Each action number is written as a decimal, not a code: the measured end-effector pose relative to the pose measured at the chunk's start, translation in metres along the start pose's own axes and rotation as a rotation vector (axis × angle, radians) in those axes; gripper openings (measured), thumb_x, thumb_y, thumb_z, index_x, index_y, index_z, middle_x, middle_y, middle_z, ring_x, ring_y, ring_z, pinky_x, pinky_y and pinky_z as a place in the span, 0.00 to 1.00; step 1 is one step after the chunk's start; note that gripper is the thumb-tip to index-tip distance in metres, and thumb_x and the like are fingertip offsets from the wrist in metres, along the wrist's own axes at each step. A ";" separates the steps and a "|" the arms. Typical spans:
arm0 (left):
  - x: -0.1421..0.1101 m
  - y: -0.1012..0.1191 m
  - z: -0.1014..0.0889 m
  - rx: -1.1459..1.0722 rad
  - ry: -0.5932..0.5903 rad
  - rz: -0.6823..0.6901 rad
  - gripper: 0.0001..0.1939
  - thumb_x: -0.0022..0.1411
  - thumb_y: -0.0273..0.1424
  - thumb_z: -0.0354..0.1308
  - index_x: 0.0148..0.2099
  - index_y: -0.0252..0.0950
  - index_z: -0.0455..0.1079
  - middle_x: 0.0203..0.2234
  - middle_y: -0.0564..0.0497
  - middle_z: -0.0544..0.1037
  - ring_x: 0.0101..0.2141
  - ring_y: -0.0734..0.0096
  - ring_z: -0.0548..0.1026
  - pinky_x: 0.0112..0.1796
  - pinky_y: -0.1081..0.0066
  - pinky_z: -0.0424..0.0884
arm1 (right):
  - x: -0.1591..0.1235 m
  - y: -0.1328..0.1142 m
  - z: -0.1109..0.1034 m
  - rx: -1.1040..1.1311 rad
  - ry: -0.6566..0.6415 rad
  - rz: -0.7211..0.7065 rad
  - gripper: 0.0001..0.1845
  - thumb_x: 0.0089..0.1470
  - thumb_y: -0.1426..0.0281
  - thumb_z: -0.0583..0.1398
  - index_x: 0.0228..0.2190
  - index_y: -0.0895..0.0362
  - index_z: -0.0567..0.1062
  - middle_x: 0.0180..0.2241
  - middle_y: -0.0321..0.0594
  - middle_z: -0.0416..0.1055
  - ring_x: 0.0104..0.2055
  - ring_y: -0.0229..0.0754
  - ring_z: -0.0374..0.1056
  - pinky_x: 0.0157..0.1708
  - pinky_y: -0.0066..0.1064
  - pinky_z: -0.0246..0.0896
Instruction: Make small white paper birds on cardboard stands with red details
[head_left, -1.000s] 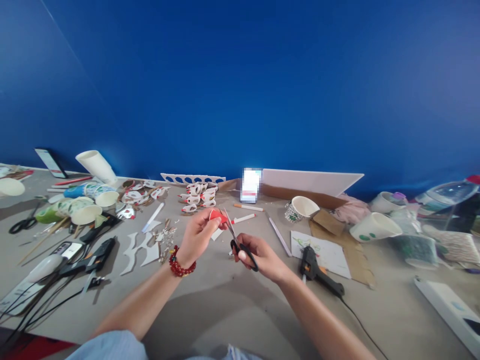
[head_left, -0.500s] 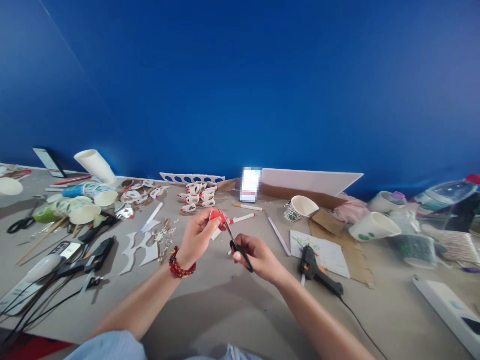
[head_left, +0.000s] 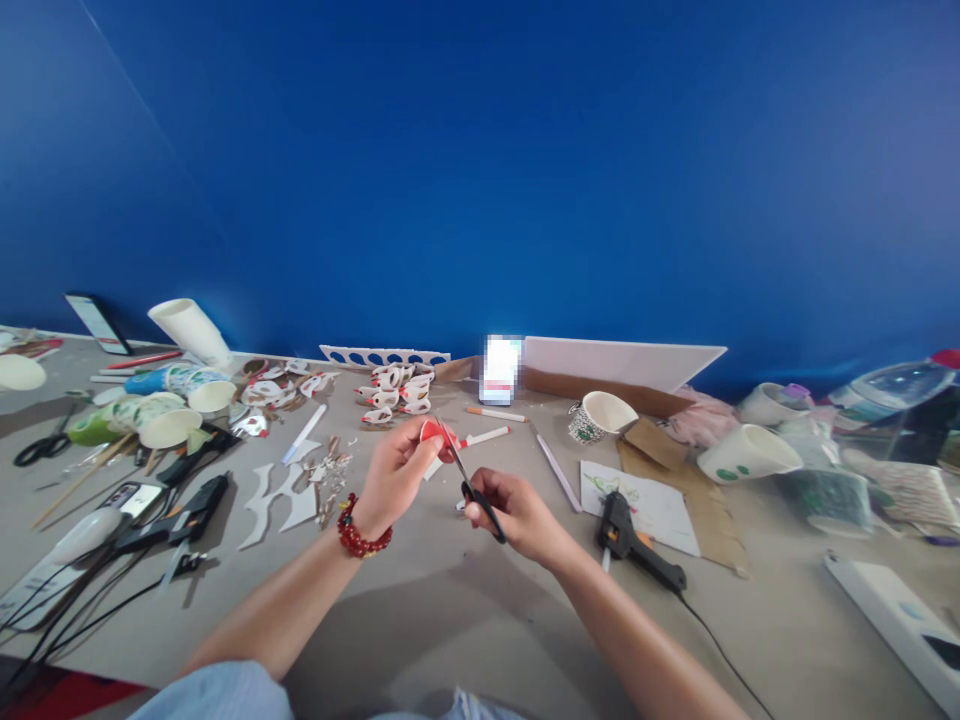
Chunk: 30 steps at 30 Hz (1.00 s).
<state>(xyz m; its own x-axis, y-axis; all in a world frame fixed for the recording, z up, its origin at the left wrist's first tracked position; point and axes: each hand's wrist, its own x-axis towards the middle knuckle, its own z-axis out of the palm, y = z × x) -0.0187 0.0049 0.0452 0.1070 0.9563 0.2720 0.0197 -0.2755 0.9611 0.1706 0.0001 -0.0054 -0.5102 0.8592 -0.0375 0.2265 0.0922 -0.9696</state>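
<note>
My left hand (head_left: pixel 396 472), with a red bead bracelet at the wrist, pinches a small red paper piece (head_left: pixel 430 431) above the grey table (head_left: pixel 450 610). My right hand (head_left: pixel 514 512) is closed round the black handles of a pair of scissors (head_left: pixel 471 482). The scissor blades point up and left and meet the red piece at its right edge. Both hands hover over the middle of the table, close together.
A black glue gun (head_left: pixel 637 545) with its cord lies right of my right hand, on white paper (head_left: pixel 652 505). Paper cups (head_left: pixel 169 420), cut-out shapes (head_left: pixel 394 392), pens (head_left: pixel 491 436), another pair of scissors (head_left: pixel 41 447) and a cardboard box (head_left: pixel 615 365) are spread around.
The right hand has shifted slightly left and the scissor blades have closed further on the red piece. The left hand has stayed about where it was.
</note>
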 end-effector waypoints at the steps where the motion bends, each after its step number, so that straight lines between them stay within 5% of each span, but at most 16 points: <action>1: 0.000 0.000 0.000 0.003 0.002 0.000 0.10 0.65 0.33 0.52 0.36 0.35 0.72 0.31 0.48 0.76 0.32 0.68 0.74 0.36 0.69 0.70 | 0.000 0.000 0.000 -0.003 0.002 -0.002 0.26 0.48 0.46 0.63 0.25 0.56 0.66 0.21 0.33 0.65 0.24 0.35 0.57 0.23 0.25 0.50; 30: 0.000 -0.005 -0.001 0.029 0.002 0.013 0.10 0.65 0.30 0.51 0.36 0.35 0.73 0.29 0.50 0.76 0.32 0.68 0.73 0.38 0.70 0.68 | 0.002 0.003 0.003 -0.093 0.033 -0.057 0.24 0.53 0.49 0.60 0.22 0.54 0.62 0.19 0.33 0.65 0.21 0.35 0.58 0.23 0.26 0.50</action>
<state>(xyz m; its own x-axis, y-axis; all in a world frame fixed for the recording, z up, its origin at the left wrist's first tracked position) -0.0200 0.0067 0.0404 0.1053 0.9530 0.2842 0.0475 -0.2903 0.9558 0.1679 0.0006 -0.0087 -0.4972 0.8673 0.0263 0.2744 0.1859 -0.9435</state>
